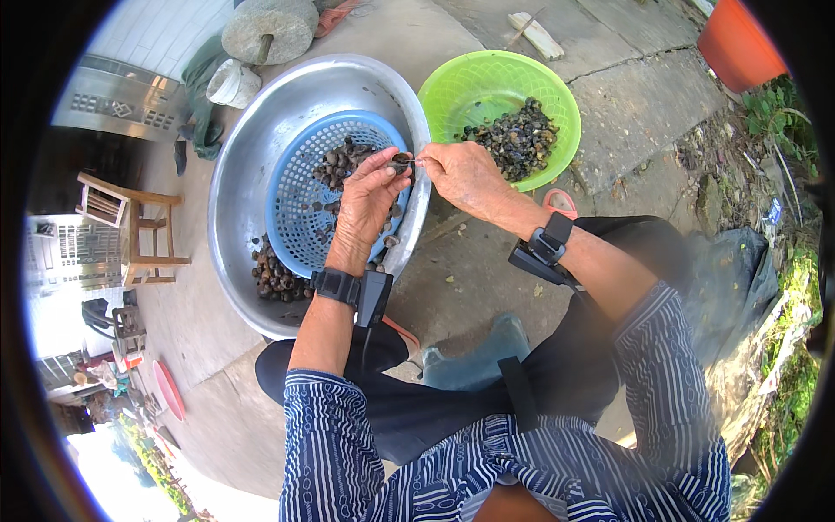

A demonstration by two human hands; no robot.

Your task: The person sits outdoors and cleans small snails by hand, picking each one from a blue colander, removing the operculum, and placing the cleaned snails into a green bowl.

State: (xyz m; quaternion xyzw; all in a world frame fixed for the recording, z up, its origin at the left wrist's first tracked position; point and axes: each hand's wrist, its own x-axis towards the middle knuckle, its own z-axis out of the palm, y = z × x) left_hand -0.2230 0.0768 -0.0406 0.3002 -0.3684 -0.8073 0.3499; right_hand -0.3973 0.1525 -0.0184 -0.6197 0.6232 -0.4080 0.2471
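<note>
Between the thumb and fingers of my left hand (366, 196) is a dark snail (399, 163), its opening turned to the right. My right hand (466, 176) pinches a thin metal pick (413, 161), whose tip meets the snail's opening. Both hands are over the rim of a large metal basin (244, 163). Inside it sits a blue perforated plastic basket (287, 196) with dark snails (342, 160) in it. More snails (277, 274) lie in the basin beside the basket. A green plastic basin (450, 85) to the right holds a heap of dark snail pieces (522, 140).
A round stone (271, 29) and a white bucket (233, 85) stand behind the metal basin. At left is a wooden chair (147, 228). An orange bucket (740, 46) is at the upper right, and a wood piece (536, 36) lies on the concrete. Pink slippers (560, 203) are near my feet.
</note>
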